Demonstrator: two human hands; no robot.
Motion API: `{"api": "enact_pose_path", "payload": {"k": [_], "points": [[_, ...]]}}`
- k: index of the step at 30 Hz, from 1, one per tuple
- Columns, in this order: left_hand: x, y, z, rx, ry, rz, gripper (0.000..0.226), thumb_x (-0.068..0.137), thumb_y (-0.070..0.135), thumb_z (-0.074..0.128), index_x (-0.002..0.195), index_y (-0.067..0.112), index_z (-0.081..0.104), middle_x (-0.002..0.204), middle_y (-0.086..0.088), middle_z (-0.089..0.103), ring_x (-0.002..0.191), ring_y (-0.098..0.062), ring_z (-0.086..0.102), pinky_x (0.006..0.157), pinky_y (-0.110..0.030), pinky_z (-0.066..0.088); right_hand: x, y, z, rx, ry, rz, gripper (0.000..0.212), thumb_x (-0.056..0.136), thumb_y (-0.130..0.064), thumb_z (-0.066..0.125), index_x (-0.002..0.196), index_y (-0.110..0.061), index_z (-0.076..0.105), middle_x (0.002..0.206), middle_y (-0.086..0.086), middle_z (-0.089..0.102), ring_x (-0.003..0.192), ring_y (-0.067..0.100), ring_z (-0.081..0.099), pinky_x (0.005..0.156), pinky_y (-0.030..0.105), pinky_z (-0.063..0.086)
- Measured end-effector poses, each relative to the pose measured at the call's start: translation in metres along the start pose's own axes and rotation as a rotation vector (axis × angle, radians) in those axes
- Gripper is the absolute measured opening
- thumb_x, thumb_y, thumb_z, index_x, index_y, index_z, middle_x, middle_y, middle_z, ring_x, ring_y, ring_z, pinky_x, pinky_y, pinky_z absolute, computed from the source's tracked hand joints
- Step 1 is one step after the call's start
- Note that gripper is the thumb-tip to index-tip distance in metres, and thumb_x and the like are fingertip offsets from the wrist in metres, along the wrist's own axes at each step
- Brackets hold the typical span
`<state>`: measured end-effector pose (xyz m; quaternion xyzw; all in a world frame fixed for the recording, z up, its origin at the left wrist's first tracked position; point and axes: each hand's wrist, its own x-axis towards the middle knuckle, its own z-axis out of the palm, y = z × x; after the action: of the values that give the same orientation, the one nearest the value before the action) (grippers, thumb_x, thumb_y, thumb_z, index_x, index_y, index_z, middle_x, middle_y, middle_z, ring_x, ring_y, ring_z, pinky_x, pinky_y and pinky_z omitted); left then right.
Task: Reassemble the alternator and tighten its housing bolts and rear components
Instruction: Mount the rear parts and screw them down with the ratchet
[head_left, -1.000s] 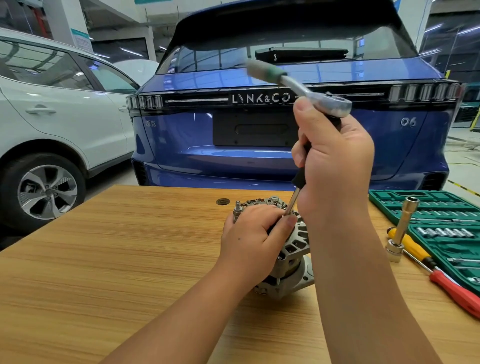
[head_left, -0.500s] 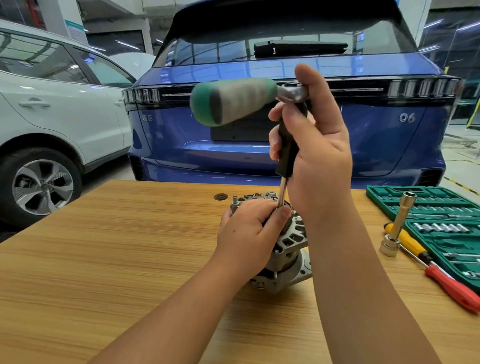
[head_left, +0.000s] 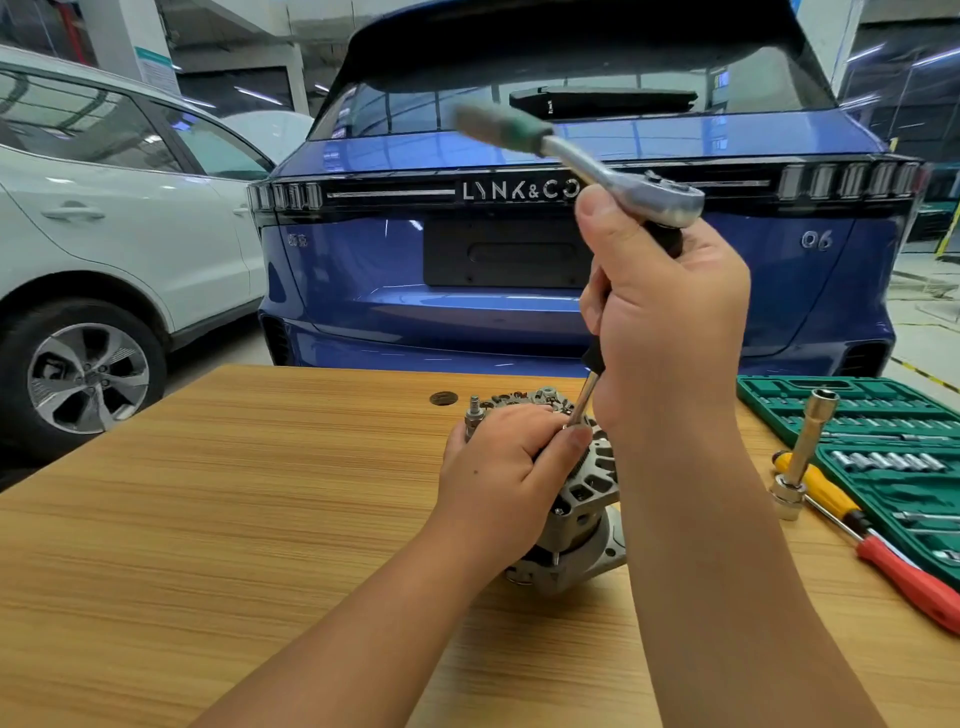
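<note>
Blue car (head_left: 467, 270) badged "LYNK&CO", "06"; right hand (head_left: 670, 332) grips ratchet (head_left: 623, 176)

alternator (head_left: 582, 499): grey cast-metal, vented housing, standing rear-end up on tabletop (head_left: 260, 519), threaded stud at top left | ratchet (head_left: 623, 182): chrome head, green-grey handle blurred, raised high | extension shaft (head_left: 581, 408): black-collared, slanting down onto alternator's top

a blue car (head_left: 519, 291) marked "lynk & co" is parked just behind the wooden table (head_left: 208, 519). a white car (head_left: 104, 249) is seen left of the blue car. near the table's far edge a small dark round disc (head_left: 443, 398) is set in the wood.
</note>
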<state>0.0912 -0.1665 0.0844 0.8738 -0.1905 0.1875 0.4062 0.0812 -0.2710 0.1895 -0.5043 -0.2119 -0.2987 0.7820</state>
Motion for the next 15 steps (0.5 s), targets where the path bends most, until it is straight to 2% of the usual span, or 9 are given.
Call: {"api": "enact_pose_path", "payload": {"k": [2,4,7,11,13,15], "points": [[0.001,0.000,0.000,-0.005,-0.001,-0.004,0.050,0.098,0.060,0.029,0.097,0.031,0.071,0.102,0.022,0.066,0.110,0.006,0.049,0.118,-0.055,0.014,0.004,0.000,-0.003,0.037,-0.039,0.073,0.018,0.095,-0.020,0.070,0.078,-0.019,0.064,0.060,-0.003,0.048,0.050,0.012,0.039,0.048,0.022,0.035],[0.001,0.000,0.000,-0.009,0.010,-0.010,0.052,0.097,0.060,0.029,0.099,0.031,0.072,0.105,0.023,0.066,0.112,0.011,0.045,0.117,-0.055,0.017,0.009,-0.002,-0.010,0.153,-0.201,0.183,0.005,0.090,-0.022,0.069,0.091,-0.020,0.065,0.070,-0.004,0.059,0.056,0.011,0.046,0.054,0.023,0.037],[0.001,0.001,0.000,-0.009,0.020,-0.013,0.050,0.096,0.060,0.030,0.100,0.031,0.072,0.105,0.023,0.066,0.112,0.012,0.045,0.116,-0.055,0.018,0.013,0.000,-0.019,0.305,-0.307,0.266,0.025,0.086,-0.017,0.065,0.110,-0.021,0.060,0.092,-0.005,0.071,0.066,0.009,0.054,0.061,0.023,0.038],[0.001,0.002,0.000,-0.005,0.022,-0.019,0.045,0.098,0.058,0.030,0.092,0.034,0.068,0.099,0.025,0.065,0.110,0.008,0.047,0.116,-0.056,0.019,0.010,0.007,-0.016,0.328,-0.314,0.218,0.028,0.088,-0.015,0.065,0.114,-0.025,0.058,0.104,-0.002,0.073,0.070,0.008,0.058,0.061,0.020,0.043],[0.000,0.003,-0.002,-0.002,0.008,-0.025,0.042,0.103,0.057,0.030,0.088,0.037,0.064,0.094,0.026,0.062,0.109,0.004,0.049,0.116,-0.057,0.019,0.007,0.010,-0.012,0.297,-0.314,0.164,0.030,0.089,-0.013,0.066,0.115,-0.027,0.059,0.105,-0.002,0.072,0.072,0.010,0.059,0.061,0.020,0.045],[0.000,0.003,-0.002,-0.006,0.005,-0.029,0.042,0.105,0.053,0.032,0.093,0.034,0.067,0.095,0.024,0.063,0.110,0.001,0.051,0.117,-0.058,0.018,0.004,0.012,-0.009,0.227,-0.286,0.059,0.031,0.093,-0.010,0.066,0.117,-0.028,0.057,0.103,-0.002,0.071,0.071,0.012,0.060,0.061,0.022,0.046]]}}
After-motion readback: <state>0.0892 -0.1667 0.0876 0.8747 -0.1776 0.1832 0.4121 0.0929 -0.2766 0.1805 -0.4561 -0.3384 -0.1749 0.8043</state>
